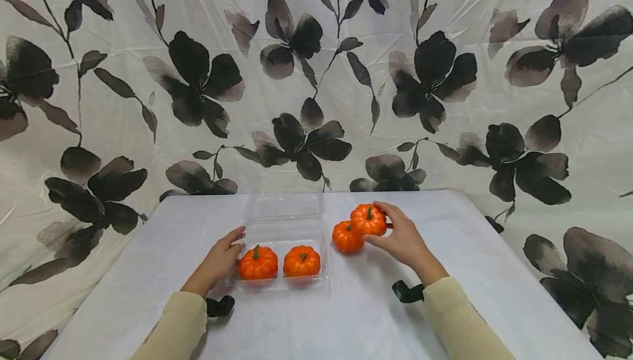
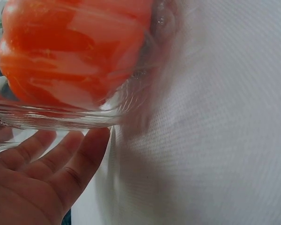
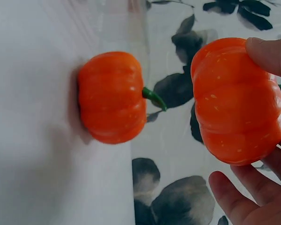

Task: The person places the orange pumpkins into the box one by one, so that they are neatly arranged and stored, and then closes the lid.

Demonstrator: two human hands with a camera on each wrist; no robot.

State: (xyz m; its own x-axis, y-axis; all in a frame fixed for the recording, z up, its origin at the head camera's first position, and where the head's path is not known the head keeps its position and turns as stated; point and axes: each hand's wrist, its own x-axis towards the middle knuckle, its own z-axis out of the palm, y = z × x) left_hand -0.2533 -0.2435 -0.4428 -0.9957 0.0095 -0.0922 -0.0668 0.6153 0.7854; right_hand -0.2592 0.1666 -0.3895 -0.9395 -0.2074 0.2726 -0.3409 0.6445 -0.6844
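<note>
My right hand grips an orange pumpkin between thumb and fingers; in the right wrist view this pumpkin is raised off the table. Another pumpkin, with a green stem, rests on the table beside it. Two more pumpkins, a left one and a right one, sit side by side in a clear plastic container with its lid folded back. At the container's left side is my left hand; the left wrist view shows its extended fingers touching the clear wall.
A white cloth covers the table. The open clear lid lies toward the table's back edge. Behind stands a pale curtain with dark flowers. Dark curved pieces are at both wrists.
</note>
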